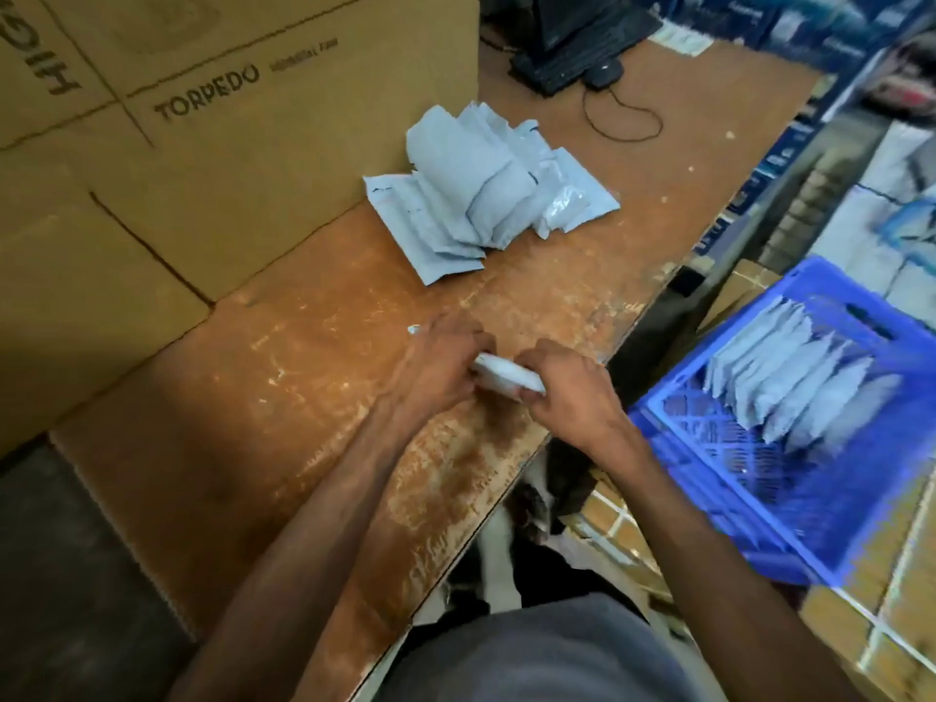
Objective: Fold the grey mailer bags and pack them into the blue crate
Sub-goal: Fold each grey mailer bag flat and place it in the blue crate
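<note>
Our left hand (436, 364) and right hand (567, 387) both clamp folded grey plastic mailer bag (506, 378) near worn wooden table's (314, 347) right edge.

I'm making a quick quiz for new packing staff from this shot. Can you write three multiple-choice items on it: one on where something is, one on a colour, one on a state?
1. Where does the pile of unfolded grey mailer bags lie?
A. On the wooden table, beside the cardboard box
B. Inside the crate
C. On the keyboard

2. What colour is the crate?
A. Green
B. Blue
C. Red

3. What are the hands doing?
A. Resting flat and empty
B. Lifting the crate
C. Both gripping one folded mailer bag

Answers:
1. A: the pile sits on the wooden table next to the cardboard box.
2. B: its lattice walls are blue, with folded bags standing inside.
3. C: the left hand and right hand close on the folded mailer bag between them.
</note>
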